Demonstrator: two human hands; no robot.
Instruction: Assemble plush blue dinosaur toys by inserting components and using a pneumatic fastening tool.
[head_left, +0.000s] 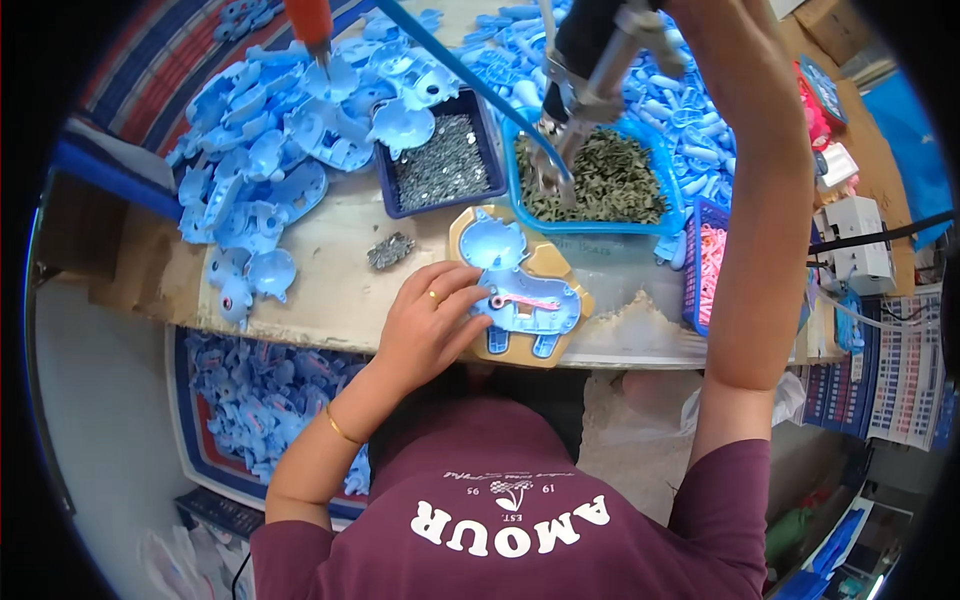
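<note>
A light-blue animal-shaped toy shell half (550, 308) lies hollow side up in a tan fixture (575, 345) at the table's front edge. Inside it sits a slim pink part (530, 303) with a round end. My left hand (432, 312) rests palm down against the shell's left side, fingers spread and stretched over its edge. High at the upper right, my right hand (735, 60) reaches up beside a black and metal hanging tool (600, 75). Its fingers run out of the picture, so their grip is hidden. The tool's lower end is over a turquoise basin (675, 215).
Small dark-green pieces (610, 180) fill the basin. Left of it stands a navy tray (400, 210) of screws, with a loose screw pile (390, 250) nearby. Blue shells (300, 120) heap at the far left. An orange tool (310, 25) hangs above. A purple basket (697, 290) holds pink parts.
</note>
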